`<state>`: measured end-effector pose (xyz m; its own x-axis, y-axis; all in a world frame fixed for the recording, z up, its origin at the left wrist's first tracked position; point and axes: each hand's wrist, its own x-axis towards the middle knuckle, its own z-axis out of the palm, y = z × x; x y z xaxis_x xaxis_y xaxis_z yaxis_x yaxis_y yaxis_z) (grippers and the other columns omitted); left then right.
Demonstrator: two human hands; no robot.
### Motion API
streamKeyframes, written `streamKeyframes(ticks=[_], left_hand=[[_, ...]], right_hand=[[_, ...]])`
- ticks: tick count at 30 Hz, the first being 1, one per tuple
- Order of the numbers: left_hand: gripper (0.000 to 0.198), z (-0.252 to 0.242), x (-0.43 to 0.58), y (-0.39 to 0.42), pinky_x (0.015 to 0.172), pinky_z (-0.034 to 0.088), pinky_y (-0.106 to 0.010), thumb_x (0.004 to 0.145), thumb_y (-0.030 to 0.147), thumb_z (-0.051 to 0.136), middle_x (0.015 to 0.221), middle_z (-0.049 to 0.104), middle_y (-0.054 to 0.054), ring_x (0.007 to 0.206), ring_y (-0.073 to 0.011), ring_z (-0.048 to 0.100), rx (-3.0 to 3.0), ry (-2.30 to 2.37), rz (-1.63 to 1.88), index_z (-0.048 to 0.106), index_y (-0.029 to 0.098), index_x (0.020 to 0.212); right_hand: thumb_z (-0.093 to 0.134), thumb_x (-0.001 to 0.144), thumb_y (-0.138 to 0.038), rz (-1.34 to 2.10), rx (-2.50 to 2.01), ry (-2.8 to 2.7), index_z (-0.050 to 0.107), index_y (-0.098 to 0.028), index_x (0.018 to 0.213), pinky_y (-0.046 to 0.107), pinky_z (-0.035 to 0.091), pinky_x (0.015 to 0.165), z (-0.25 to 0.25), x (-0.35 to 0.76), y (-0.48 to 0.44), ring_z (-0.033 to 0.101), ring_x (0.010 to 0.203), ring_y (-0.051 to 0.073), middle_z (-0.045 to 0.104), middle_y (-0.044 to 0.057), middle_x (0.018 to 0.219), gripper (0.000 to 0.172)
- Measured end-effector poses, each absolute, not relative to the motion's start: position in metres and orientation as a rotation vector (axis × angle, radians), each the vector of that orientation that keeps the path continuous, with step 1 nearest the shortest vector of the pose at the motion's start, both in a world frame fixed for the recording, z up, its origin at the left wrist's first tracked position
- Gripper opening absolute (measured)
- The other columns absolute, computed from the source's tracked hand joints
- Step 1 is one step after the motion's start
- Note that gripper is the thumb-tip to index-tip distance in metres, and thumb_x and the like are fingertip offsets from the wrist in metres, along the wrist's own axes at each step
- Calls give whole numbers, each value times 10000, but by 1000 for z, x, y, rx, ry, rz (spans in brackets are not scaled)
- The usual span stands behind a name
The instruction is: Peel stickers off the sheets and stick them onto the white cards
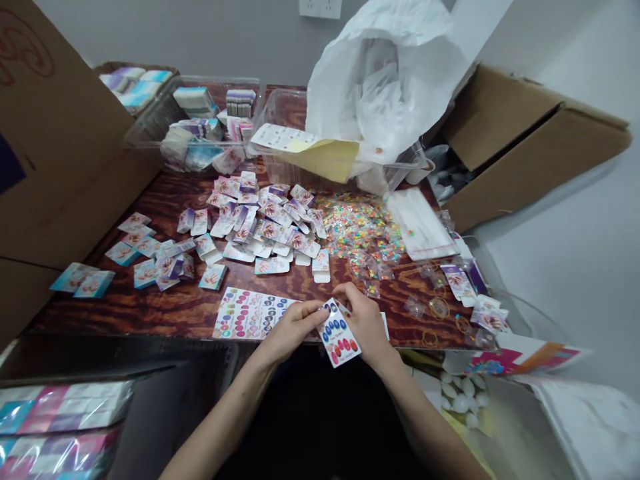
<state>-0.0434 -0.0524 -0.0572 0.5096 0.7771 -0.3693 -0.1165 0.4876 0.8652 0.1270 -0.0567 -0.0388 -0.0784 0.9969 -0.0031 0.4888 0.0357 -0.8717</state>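
Both my hands meet at the near edge of a dark wooden table (165,307). My left hand (293,330) and my right hand (364,320) each pinch a small white card of blue and red stick-on nails (338,340), held tilted between them. Flat on the table just left of my left hand lies a larger sheet of nail stickers (245,313). Beyond it spreads a loose heap of small printed packet cards (260,223). A pile of small clear bags with colourful bits (367,233) lies to the right of that heap.
Clear plastic bins (150,127) with stacked packets stand at the back, beside a white plastic bag (390,80). Cardboard boxes flank the table on the left (65,147) and right (525,140). Rubber bands (440,308) lie at the right. Wrapped packet bundles (60,413) sit near left.
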Motion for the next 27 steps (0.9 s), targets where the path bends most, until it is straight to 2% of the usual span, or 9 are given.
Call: streamKeyframes(ticks=[3,6,10,13,15,17,21,24,27], left_hand=[[347,-64,-42,-48,570,507,-241,774,452,701,730,670,-24,567,-134,611,833,997,781,677,121,874],[312,-66,-40,-46,597,498,-244,823,429,644,774,685,-29,612,-149,626,961,1204,945,681,135,920],[307,-58,-34,-53,777,485,-272,933,371,501,950,710,-50,856,-187,637,1360,1172,901,677,171,1086],[307,-54,-31,-57,714,485,-260,958,387,455,851,684,-31,757,-164,623,1393,1106,821,650,172,1059],[307,-55,-31,-56,616,487,-244,947,422,460,735,645,-10,638,-147,608,1257,1144,835,623,162,962],[321,-58,-32,-54,538,478,-230,923,458,481,645,609,9,545,-135,589,1116,1165,843,581,162,848],[359,-62,-31,-45,493,483,-221,871,507,524,631,630,0,510,-133,601,1002,1157,847,549,163,773],[386,-63,-32,-39,482,484,-220,860,530,517,634,650,-14,493,-131,603,977,1159,844,559,154,783],[378,-64,-36,-33,470,472,-214,862,526,510,589,627,3,466,-121,580,963,1177,871,546,160,775]], right_hand=[[525,909,-385,1285,-1494,-1402,600,-200,818,235,375,518,-42,139,-55,517,555,129,568,-18,634,220],[585,875,-437,1615,-1377,-1296,613,-193,794,213,363,464,-38,143,-57,493,487,100,567,-31,600,259],[734,745,-434,1667,-1304,-1117,620,-188,788,213,414,455,-35,134,-56,546,471,109,607,-27,579,274],[696,758,-485,1666,-1282,-1084,641,-180,799,236,434,457,-40,133,-42,569,469,132,629,-3,573,312],[610,826,-491,1529,-1379,-1194,640,-179,768,246,415,467,-45,139,-25,559,485,139,631,13,596,319],[528,888,-447,1104,-1593,-1330,625,-189,748,266,412,520,-53,150,-3,553,549,154,626,25,645,310],[600,842,-297,257,-1881,-1631,628,-194,809,352,430,762,-70,166,35,562,898,253,623,95,915,112],[619,814,-257,199,-1852,-1737,588,-203,743,353,416,764,-79,172,46,536,904,254,599,90,904,94],[647,784,-299,493,-1714,-1545,546,-210,706,302,409,646,-81,179,44,524,715,194,564,23,739,156]])
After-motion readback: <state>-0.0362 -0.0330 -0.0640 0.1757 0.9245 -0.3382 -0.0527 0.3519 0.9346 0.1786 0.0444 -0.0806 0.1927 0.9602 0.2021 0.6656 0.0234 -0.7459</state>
